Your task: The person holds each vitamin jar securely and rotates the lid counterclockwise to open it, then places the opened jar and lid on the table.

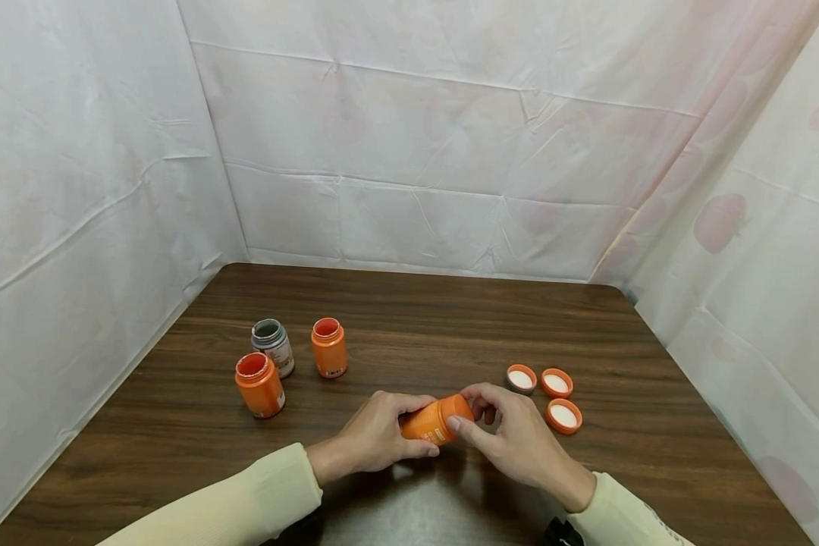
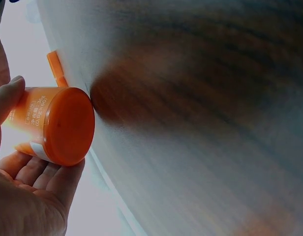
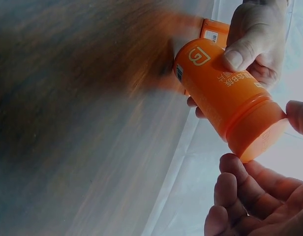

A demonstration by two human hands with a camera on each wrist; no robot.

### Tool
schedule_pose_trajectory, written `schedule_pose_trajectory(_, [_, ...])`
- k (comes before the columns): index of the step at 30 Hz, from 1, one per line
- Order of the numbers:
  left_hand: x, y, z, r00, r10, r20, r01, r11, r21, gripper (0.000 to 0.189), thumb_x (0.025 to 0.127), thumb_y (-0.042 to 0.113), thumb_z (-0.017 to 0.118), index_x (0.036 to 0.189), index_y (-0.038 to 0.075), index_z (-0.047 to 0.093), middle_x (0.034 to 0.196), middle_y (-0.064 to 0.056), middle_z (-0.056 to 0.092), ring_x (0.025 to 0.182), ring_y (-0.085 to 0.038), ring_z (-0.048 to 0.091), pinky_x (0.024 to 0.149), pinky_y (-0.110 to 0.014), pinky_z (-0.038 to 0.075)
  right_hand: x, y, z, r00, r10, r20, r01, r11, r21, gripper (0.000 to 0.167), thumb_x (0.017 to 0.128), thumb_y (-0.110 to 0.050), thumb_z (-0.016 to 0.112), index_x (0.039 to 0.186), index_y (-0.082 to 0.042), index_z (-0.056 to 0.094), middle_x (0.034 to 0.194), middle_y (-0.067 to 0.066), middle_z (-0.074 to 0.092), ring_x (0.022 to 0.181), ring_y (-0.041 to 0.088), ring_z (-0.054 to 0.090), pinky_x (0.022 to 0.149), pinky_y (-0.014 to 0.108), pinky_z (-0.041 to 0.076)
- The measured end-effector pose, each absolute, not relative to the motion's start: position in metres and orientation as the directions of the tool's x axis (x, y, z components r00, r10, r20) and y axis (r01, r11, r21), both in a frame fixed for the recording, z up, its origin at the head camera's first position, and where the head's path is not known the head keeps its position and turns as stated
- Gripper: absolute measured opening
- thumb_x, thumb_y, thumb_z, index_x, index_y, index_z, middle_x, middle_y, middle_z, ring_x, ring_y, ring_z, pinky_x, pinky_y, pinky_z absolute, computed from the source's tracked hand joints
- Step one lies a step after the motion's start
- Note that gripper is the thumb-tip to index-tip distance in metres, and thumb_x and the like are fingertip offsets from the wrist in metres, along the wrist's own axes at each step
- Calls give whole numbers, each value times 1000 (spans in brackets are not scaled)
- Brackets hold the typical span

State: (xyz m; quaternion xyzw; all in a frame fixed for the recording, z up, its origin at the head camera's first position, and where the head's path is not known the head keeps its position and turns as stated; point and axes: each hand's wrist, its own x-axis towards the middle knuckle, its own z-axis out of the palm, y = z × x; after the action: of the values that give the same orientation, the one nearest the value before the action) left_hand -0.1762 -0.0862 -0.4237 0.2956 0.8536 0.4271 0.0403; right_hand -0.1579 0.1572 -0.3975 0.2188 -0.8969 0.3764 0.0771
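Observation:
An orange pill bottle (image 1: 423,425) lies tilted in my left hand (image 1: 371,438), with the thumb on one side and the fingers on the other. Its orange cap (image 1: 457,412) points right and sits on the bottle's neck. Thumb and fingertips of my right hand (image 1: 522,440) pinch the cap by its rim, as the right wrist view shows. White print marks the bottle body (image 3: 215,86) there. In the left wrist view the round bottle base (image 2: 70,127) faces the camera, close over the table.
Two uncapped orange bottles (image 1: 262,394) (image 1: 331,356) and an uncapped grey bottle (image 1: 281,355) stand upright at the left of the dark wooden table (image 1: 409,318). Three caps (image 1: 522,378) (image 1: 557,383) (image 1: 564,416) lie inside-up beyond my right hand. Pale sheets (image 1: 409,136) hang around the table.

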Motion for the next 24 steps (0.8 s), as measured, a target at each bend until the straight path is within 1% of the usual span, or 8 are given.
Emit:
schedule_pose_trajectory(7, [-176, -86, -423, -824, 535, 186, 470, 461, 753, 50, 78, 24, 92, 125, 27, 73, 102, 16, 72, 83, -3, 62, 76, -24, 51, -158, 159, -398, -877, -353, 325, -480, 610, -631, 32, 90, -42, 80, 113, -23, 70, 90, -13, 64, 82, 15, 61, 70, 32, 51])
schedule_pose_trajectory(12, [-176, -86, -423, -822, 537, 190, 475, 462, 749, 50, 78, 26, 92, 124, 28, 73, 100, 17, 71, 82, -2, 62, 75, -24, 51, -158, 160, -397, -870, -368, 329, -492, 605, -626, 33, 89, -39, 81, 116, -24, 70, 94, -14, 65, 83, 17, 60, 70, 32, 50])
schedule_pose_trajectory(14, [-176, -87, -423, -821, 538, 191, 477, 463, 747, 49, 79, 27, 92, 124, 28, 73, 100, 17, 71, 82, -2, 62, 75, -23, 51, -158, 160, -397, -866, -376, 329, -499, 601, -624, 34, 89, -39, 81, 118, -25, 69, 95, -15, 64, 84, 16, 59, 70, 32, 50])
schedule_pose_trajectory(19, [-175, -87, -422, -821, 539, 187, 475, 466, 747, 49, 79, 29, 91, 124, 28, 73, 99, 17, 70, 82, -2, 62, 75, -23, 51, -157, 161, -397, -843, -401, 359, -537, 589, -604, 35, 89, -36, 82, 120, -26, 69, 97, -15, 63, 85, 9, 56, 72, 28, 48])
schedule_pose_trajectory(24, [-176, -87, -422, -819, 543, 184, 475, 462, 748, 50, 80, 30, 91, 125, 29, 72, 100, 17, 70, 82, -2, 61, 75, -23, 51, -158, 161, -397, -809, -426, 405, -588, 575, -568, 40, 86, -29, 85, 122, -22, 69, 96, -14, 62, 85, 5, 53, 73, 28, 48])
